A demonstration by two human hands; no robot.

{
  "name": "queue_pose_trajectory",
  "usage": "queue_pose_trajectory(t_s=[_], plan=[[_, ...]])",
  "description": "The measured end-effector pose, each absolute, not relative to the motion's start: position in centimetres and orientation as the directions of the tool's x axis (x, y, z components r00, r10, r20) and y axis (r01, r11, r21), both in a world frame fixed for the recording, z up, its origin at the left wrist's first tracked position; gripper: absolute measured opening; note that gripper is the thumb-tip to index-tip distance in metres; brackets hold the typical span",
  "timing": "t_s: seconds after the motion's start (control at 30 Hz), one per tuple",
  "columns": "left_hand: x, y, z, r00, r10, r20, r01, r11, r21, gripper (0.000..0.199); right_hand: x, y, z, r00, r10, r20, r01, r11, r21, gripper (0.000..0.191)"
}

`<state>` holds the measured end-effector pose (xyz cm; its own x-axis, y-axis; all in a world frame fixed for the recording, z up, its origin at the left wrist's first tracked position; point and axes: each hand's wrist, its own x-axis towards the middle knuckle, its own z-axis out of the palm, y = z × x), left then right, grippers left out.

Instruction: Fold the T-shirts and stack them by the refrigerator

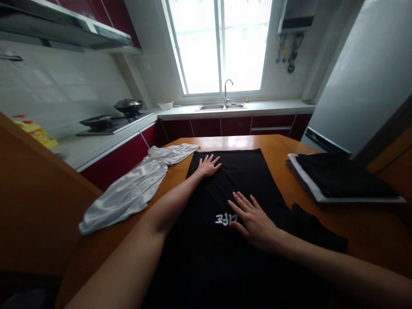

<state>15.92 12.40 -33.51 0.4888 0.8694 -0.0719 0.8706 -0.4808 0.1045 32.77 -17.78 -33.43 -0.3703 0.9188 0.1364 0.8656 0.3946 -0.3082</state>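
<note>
A black T-shirt with white lettering lies spread out on the wooden table, its hem at the far end and one sleeve stretching out to the right. My left hand rests on the shirt near the far left corner of the hem, fingers spread. Closer to me, my right hand is over the middle of the shirt with its fingers apart, partly covering the lettering. Neither hand grips anything. The near part of the shirt is dark and hard to make out.
A crumpled white garment lies along the left of the wooden table. Folded clothes, black on top, are stacked at the right. Beyond are a sink, a stove with a lidded wok and a fridge.
</note>
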Motion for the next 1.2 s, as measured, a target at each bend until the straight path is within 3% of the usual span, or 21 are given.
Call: queue_pose_trajectory(t_s=[0.1,0.2,0.33,0.47,0.6,0.77,0.87,1.03,1.2], plan=[[16.6,12.9,-32.7,0.511,0.853,-0.107,0.858,-0.499,0.122,0.079,34.4,-13.0,-32.9,-0.258,0.957,0.134,0.926,0.284,-0.248,0.063],[17.2,13.8,-32.3,0.545,0.838,0.001,0.829,-0.539,0.149,0.077,36.8,-5.4,-32.4,-0.124,0.981,0.147,0.969,0.151,-0.194,0.06],[16.0,16.0,-33.0,0.456,0.889,-0.03,0.882,-0.447,0.15,0.075,41.1,3.7,-32.5,0.022,0.987,0.158,0.989,0.002,-0.146,0.062],[13.8,18.0,-33.6,0.371,0.928,-0.023,0.922,-0.366,0.124,0.077,45.2,7.6,-34.0,0.108,0.994,0.006,0.978,-0.105,-0.18,0.071],[13.9,18.7,-33.2,0.375,0.925,-0.062,0.924,-0.368,0.1,0.08,46.6,8.0,-35.0,0.11,0.994,0.003,0.976,-0.108,-0.19,0.072],[15.1,18.3,-33.0,0.358,0.934,-0.009,0.928,-0.354,0.113,0.079,45.0,7.0,-33.9,0.143,0.971,0.189,0.979,-0.112,-0.169,0.067],[15.6,17.6,-32.8,0.325,0.945,-0.024,0.94,-0.321,0.114,0.077,43.3,6.0,-33.3,0.142,0.983,0.113,0.972,-0.118,-0.202,0.069],[18.0,14.4,-32.8,0.429,0.864,0.263,0.892,-0.451,0.028,0.063,38.8,3.9,-34.0,0.066,0.991,0.113,0.976,-0.04,-0.213,0.069],[19.7,10.7,-33.4,0.596,0.8,0.074,0.791,-0.6,0.12,0.062,35.9,2.4,-33.9,-0.037,0.995,0.092,0.968,0.059,-0.244,0.063]])
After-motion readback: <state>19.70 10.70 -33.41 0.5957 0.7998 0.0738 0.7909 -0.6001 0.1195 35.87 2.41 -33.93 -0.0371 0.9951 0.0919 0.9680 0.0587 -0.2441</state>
